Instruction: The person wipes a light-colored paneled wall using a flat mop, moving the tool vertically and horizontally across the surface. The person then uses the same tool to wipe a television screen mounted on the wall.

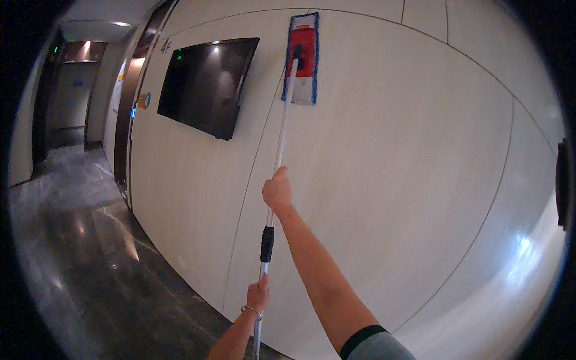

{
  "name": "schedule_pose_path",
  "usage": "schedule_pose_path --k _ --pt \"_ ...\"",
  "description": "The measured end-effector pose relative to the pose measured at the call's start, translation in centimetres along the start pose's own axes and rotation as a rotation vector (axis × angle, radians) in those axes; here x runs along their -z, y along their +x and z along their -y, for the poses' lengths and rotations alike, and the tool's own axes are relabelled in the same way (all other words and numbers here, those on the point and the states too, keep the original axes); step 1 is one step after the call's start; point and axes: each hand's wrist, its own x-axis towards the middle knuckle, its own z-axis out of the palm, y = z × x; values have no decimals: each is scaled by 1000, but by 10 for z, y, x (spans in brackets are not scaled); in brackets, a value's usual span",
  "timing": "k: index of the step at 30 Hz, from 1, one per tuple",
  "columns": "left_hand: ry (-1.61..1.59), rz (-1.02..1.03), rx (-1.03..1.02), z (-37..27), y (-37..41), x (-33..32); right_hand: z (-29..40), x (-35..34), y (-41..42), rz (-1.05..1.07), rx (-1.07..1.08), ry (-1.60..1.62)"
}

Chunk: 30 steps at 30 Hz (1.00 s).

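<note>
A flat mop head (307,51) with a red plate and a blue-edged pad lies against the upper wall, right of the wall screen. Its pale telescopic pole (282,135) runs down towards me. My right hand (277,191) is closed around the pole above the black grip collar (267,244). Lower down, below the collar, my left hand (258,294), with a bracelet at the wrist, grips the same pole. The pole's lower end leaves the picture at the bottom.
A black flat screen (204,85) hangs on the pale panelled wall (396,171). Dark, glossy stone floor (103,270) stretches along the left into a corridor with a doorway (74,94). A dark object (561,184) juts in at the right edge.
</note>
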Motion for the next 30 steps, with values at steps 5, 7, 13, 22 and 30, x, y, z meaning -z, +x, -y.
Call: schedule_pose_path --k 5,7,13,22,30 --pt "-34 5 71 1 -12 4 5 3 -10 66 -48 67" --pt "-1 16 93 8 -8 -1 1 5 -10 111 -88 31" --pt "29 143 43 69 -10 -26 -14 42 -39 178 -257 35" --pt "285 316 -22 103 -85 -56 -116 118 -153 -234 68 29" --pt "456 534 -10 127 -126 -97 -173 200 -238 -306 -219 155"
